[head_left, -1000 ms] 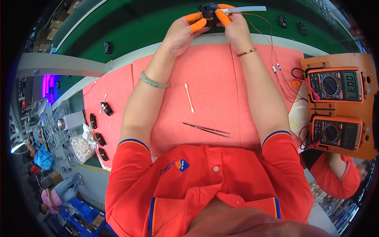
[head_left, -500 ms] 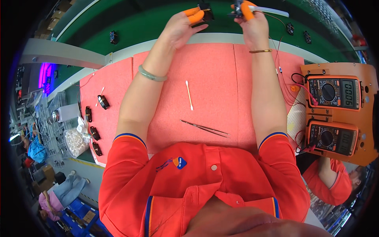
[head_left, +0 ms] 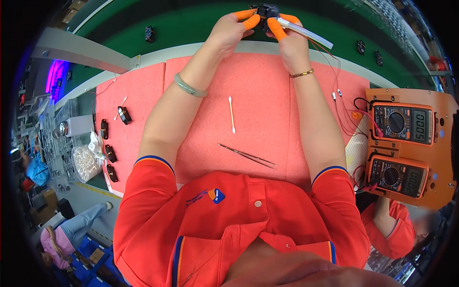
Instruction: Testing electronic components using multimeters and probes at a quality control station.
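Over the green belt at the top, my left hand [head_left: 229, 32] and my right hand [head_left: 294, 47] are closed around small black parts [head_left: 267, 10] held together. Orange finger cots cover several of my fingertips. Where one part ends and the other begins I cannot make out. A whitish, translucent stick [head_left: 311, 36] runs from the parts past my right fingers. Thin red wires [head_left: 330, 55] trail from there down to the right. On the pink mat [head_left: 258, 95] between my forearms lie a cotton swab [head_left: 232, 115] and dark tweezers [head_left: 247, 156].
Several black parts [head_left: 111, 153] line the mat's left side, beside a tub of cotton swabs [head_left: 86, 162]. Two orange multimeters [head_left: 403, 123] stand on an orange board [head_left: 442, 158] at right. More small parts [head_left: 149, 34] sit on the green belt [head_left: 191, 32]. Another person's red sleeve [head_left: 394, 234] shows lower right.
My hands have come together from apart, bringing the parts they hold into contact. The whitish stick now slants more downward. Parts on the belt appear shifted within the view.
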Motion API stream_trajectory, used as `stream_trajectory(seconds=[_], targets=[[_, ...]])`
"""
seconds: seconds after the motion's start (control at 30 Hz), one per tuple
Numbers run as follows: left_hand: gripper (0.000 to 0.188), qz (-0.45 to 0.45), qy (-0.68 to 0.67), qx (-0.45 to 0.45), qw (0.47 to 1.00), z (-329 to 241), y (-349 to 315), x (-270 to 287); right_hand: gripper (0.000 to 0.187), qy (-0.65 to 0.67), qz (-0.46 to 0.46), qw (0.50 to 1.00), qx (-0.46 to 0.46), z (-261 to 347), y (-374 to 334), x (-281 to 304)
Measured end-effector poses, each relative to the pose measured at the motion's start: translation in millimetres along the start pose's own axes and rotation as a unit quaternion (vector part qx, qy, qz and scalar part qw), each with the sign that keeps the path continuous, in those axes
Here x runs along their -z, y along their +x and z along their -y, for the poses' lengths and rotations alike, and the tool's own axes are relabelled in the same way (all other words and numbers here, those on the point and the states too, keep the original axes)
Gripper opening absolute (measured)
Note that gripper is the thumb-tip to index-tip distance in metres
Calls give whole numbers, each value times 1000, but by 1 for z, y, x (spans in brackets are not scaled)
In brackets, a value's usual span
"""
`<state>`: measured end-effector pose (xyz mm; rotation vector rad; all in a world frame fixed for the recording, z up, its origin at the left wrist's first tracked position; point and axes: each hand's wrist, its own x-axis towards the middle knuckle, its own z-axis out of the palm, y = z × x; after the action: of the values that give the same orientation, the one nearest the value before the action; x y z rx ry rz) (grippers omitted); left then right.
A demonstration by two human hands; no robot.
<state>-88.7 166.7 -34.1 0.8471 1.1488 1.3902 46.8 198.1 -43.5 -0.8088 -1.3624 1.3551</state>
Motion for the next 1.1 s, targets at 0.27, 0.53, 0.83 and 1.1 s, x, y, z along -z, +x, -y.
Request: stream_trajectory(seconds=[0.27,0.53,0.83,1.1], targets=[[33,139,21,-211,967,-1,18,9,19,211,-77,974,21,16,19,50],[41,429,-184,-216,858,-17,5,-7,19,199,-157,967,-26,6,24,56],[32,148,-191,32,970,1,25,-27,19,240,-164,957,4,-7,40,77],[54,-107,561,-210,793,36,65,-56,20,242,-181,953,4,7,30,66]])
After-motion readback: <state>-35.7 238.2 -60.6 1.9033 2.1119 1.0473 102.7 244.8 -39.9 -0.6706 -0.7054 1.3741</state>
